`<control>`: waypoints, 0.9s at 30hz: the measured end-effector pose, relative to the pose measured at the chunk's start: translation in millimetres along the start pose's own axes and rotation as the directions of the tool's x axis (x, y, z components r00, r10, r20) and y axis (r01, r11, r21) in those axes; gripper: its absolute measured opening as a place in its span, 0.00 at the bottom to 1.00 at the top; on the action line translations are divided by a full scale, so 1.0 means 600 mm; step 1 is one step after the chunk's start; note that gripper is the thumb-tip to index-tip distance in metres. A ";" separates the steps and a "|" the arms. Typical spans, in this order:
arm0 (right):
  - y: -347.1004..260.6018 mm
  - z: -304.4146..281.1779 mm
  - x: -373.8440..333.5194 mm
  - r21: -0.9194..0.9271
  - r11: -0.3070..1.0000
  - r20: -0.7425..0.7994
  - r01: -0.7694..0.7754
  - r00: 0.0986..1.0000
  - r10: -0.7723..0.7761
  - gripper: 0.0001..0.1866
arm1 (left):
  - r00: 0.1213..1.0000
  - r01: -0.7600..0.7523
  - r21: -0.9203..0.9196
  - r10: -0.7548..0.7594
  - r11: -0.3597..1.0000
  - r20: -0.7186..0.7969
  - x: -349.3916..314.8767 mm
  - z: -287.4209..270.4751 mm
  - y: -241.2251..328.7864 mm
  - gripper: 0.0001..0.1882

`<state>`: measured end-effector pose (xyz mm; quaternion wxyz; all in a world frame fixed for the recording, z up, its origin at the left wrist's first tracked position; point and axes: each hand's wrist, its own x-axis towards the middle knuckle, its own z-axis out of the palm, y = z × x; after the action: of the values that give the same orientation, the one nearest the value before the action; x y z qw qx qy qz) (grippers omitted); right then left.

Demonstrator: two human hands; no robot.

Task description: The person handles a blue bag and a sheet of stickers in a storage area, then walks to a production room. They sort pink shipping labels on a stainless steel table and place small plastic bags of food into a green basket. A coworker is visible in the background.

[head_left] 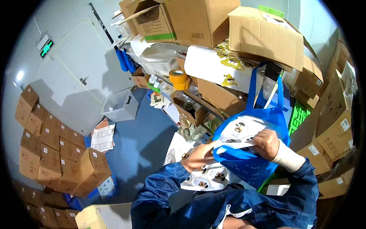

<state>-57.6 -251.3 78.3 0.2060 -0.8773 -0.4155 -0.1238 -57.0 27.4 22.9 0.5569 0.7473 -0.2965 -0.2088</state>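
blue bag [248,170], long axis upright, handle [281,93] up

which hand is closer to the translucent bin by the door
Left. The left hand, at the left rim of the blue bag, is right of the translucent bin; the right hand, closed on a white strip, is farther right.

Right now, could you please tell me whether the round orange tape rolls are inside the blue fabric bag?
No, the orange tape rolls lie outside the blue fabric bag, up and left of it.
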 end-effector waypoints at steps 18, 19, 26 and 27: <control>-0.019 0.058 -0.053 -0.047 0.996 0.209 0.070 0.976 -0.058 0.08 | 0.967 -0.135 0.817 0.253 0.561 -0.014 -0.019 0.021 0.064 0.20; -0.020 0.065 -0.053 -0.062 0.995 0.226 0.079 0.972 -0.064 0.08 | 0.947 -0.218 0.855 0.313 0.471 0.069 -0.010 0.028 0.090 0.19; -0.019 0.112 -0.062 0.164 0.980 0.058 0.113 0.991 -0.124 0.08 | 0.905 -0.400 0.670 0.152 0.625 0.398 0.082 0.064 0.059 0.05; -0.013 0.109 -0.062 0.252 0.966 0.051 0.063 0.996 -0.079 0.08 | 0.906 -0.373 0.688 0.084 0.622 0.415 0.093 0.069 0.054 0.06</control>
<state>-84.1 -241.7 7.6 0.2974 -0.8323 -0.4651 -0.0509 -49.3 -46.0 43.0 0.1573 0.8166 -0.5423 -0.1194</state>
